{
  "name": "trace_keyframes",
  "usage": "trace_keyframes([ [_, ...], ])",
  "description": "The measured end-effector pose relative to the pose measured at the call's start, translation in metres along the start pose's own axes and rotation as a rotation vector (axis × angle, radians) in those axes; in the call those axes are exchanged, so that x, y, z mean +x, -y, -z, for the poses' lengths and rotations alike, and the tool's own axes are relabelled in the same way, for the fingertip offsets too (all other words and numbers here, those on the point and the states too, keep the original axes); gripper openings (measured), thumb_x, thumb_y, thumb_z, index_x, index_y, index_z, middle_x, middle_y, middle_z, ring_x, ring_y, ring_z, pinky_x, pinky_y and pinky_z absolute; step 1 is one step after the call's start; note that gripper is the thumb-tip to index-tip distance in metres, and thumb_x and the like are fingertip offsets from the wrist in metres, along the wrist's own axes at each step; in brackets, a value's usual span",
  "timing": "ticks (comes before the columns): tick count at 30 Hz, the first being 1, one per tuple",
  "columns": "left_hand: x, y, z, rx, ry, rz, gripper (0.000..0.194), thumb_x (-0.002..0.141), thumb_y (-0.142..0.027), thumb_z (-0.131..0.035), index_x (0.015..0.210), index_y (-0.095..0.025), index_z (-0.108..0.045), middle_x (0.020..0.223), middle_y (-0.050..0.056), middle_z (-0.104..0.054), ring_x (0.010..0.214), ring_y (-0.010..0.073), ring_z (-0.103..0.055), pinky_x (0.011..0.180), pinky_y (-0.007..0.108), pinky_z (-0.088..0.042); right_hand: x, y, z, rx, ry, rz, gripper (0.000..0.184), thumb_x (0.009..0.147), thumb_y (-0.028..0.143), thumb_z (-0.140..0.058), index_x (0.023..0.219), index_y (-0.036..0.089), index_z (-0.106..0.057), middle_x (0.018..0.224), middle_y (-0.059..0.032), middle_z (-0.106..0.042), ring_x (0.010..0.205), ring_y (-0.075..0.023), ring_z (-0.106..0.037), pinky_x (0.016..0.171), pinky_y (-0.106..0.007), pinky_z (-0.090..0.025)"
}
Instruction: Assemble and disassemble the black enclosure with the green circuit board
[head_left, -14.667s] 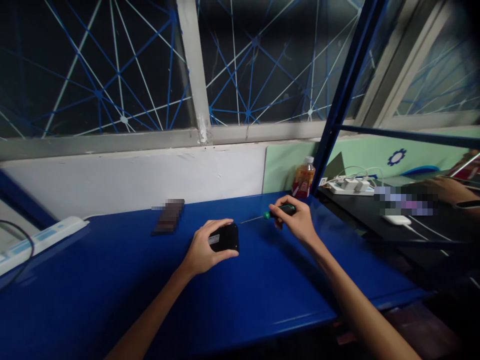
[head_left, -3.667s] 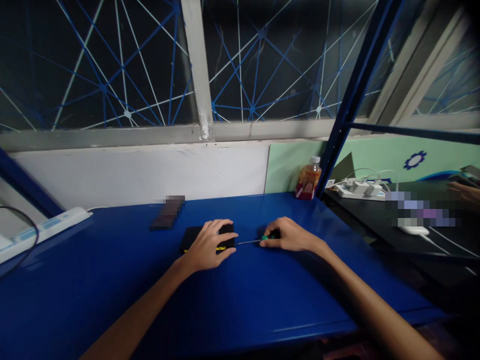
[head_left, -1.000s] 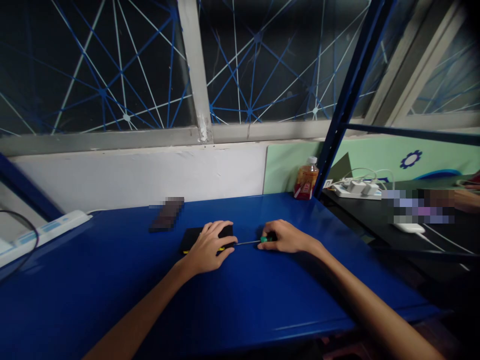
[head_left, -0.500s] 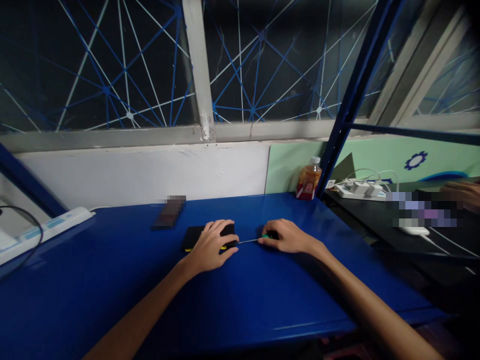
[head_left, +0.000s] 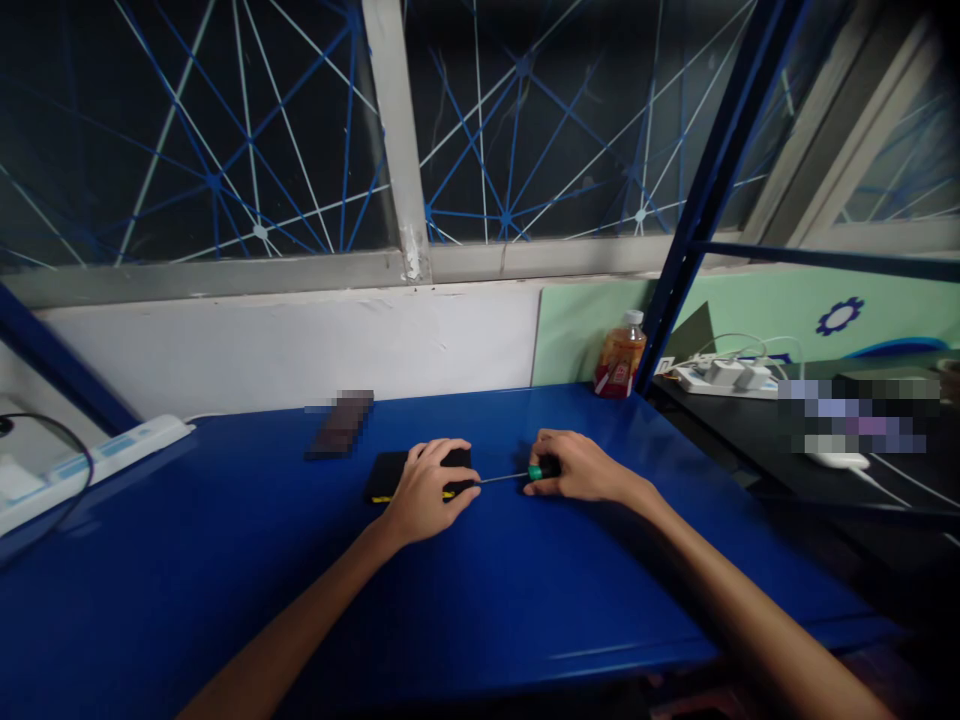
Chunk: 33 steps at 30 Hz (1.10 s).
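My left hand point(head_left: 427, 495) lies over a flat black box point(head_left: 385, 474) with yellow marks along its near edge, fingers gripping its right part. The box rests on the blue table point(head_left: 525, 590). In my right hand point(head_left: 589, 468) is a screwdriver point(head_left: 535, 472) with a green and black handle; the fingers wrap around the handle. Its thin metal shaft points left, lying nearly level, and reaches the right edge of the box by my left fingertips. Whether the tip sits in anything is hidden there.
Behind the box lies a blurred dark flat object point(head_left: 341, 425). A drink bottle point(head_left: 620, 355) stands at the back right corner. One white power strip point(head_left: 127, 455) is at the left; another power strip point(head_left: 724, 378), with plugs and cables, sits on the black table point(head_left: 757, 425) at right.
My right fingers have shifted on the screwdriver and moved slightly right, showing more of the green part of the handle. My left hand stays on the box.
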<state>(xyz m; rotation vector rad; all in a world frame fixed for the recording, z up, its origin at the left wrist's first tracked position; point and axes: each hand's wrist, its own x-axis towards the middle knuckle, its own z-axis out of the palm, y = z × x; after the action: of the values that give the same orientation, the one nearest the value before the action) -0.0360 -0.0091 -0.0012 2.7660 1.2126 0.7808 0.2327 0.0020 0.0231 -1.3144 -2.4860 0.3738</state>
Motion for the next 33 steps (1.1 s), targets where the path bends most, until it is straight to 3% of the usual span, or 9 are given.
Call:
trace_keyframes([
  [6, 0.005, 0.001, -0.002, -0.074, -0.066, 0.089, 0.012, 0.084, -0.028, -0.062, 0.083, -0.03, -0.074, 0.119, 0.002, -0.06, 0.108, 0.0261, -0.056, 0.091, 0.051, -0.041, -0.002, 0.0, 0.008, -0.004, -0.017, -0.011, 0.032, 0.071, 0.048, -0.074, 0.08, 0.02, -0.065, 0.084, -0.0023, -0.06, 0.068, -0.0149, -0.052, 0.058, -0.025, -0.033],
  [11, 0.02, -0.004, 0.002, -0.062, -0.017, 0.115, 0.008, 0.082, -0.027, -0.066, 0.08, -0.028, -0.074, 0.115, 0.002, -0.063, 0.108, 0.0258, -0.057, 0.093, 0.049, -0.04, -0.004, -0.01, 0.022, 0.0, -0.136, -0.042, 0.032, 0.071, 0.048, -0.073, 0.078, 0.018, -0.065, 0.082, -0.0031, -0.06, 0.068, -0.0147, -0.052, 0.06, -0.025, -0.035],
  [19, 0.043, -0.011, -0.007, -0.008, 0.059, 0.162, 0.017, 0.085, -0.025, -0.061, 0.097, -0.03, -0.072, 0.118, 0.002, -0.063, 0.111, 0.0257, -0.054, 0.095, 0.049, -0.037, -0.004, -0.022, 0.025, -0.039, -0.19, -0.084, 0.028, 0.073, 0.045, -0.071, 0.074, 0.018, -0.065, 0.08, -0.0033, -0.061, 0.065, -0.0141, -0.052, 0.059, -0.026, -0.036],
  [24, 0.027, 0.005, 0.01, -0.006, 0.122, 0.13, 0.03, 0.088, -0.034, -0.056, 0.118, -0.032, -0.062, 0.123, 0.004, -0.061, 0.113, 0.0266, -0.054, 0.093, 0.047, -0.041, -0.004, -0.024, 0.024, -0.091, -0.198, -0.091, 0.03, 0.075, 0.047, -0.068, 0.078, 0.018, -0.066, 0.083, -0.0047, -0.062, 0.066, -0.0157, -0.055, 0.06, -0.027, -0.037],
  [27, 0.008, 0.021, 0.024, -0.033, 0.245, 0.067, 0.033, 0.092, -0.046, -0.047, 0.121, -0.034, -0.06, 0.135, 0.004, -0.053, 0.12, 0.0283, -0.05, 0.097, 0.048, -0.04, -0.004, -0.024, 0.022, -0.12, -0.193, -0.09, 0.031, 0.075, 0.048, -0.068, 0.079, 0.017, -0.067, 0.084, -0.0056, -0.062, 0.069, -0.0171, -0.056, 0.061, -0.028, -0.037],
  [29, -0.004, 0.029, 0.029, -0.013, 0.312, 0.026, 0.043, 0.093, -0.05, -0.045, 0.134, -0.036, -0.048, 0.143, 0.005, -0.045, 0.127, 0.0308, -0.043, 0.099, 0.05, -0.038, -0.004, -0.023, 0.02, -0.131, -0.185, -0.087, 0.031, 0.076, 0.048, -0.067, 0.08, 0.017, -0.067, 0.085, -0.0061, -0.062, 0.069, -0.0174, -0.057, 0.061, -0.028, -0.037],
  [33, -0.016, 0.032, 0.029, 0.099, 0.297, -0.012, 0.046, 0.094, -0.049, -0.042, 0.139, -0.036, -0.04, 0.145, 0.006, -0.043, 0.129, 0.0315, -0.041, 0.101, 0.051, -0.035, -0.003, -0.021, 0.018, -0.143, -0.164, -0.08, 0.031, 0.077, 0.048, -0.066, 0.081, 0.017, -0.068, 0.086, -0.0068, -0.063, 0.07, -0.0178, -0.057, 0.06, -0.028, -0.036],
])
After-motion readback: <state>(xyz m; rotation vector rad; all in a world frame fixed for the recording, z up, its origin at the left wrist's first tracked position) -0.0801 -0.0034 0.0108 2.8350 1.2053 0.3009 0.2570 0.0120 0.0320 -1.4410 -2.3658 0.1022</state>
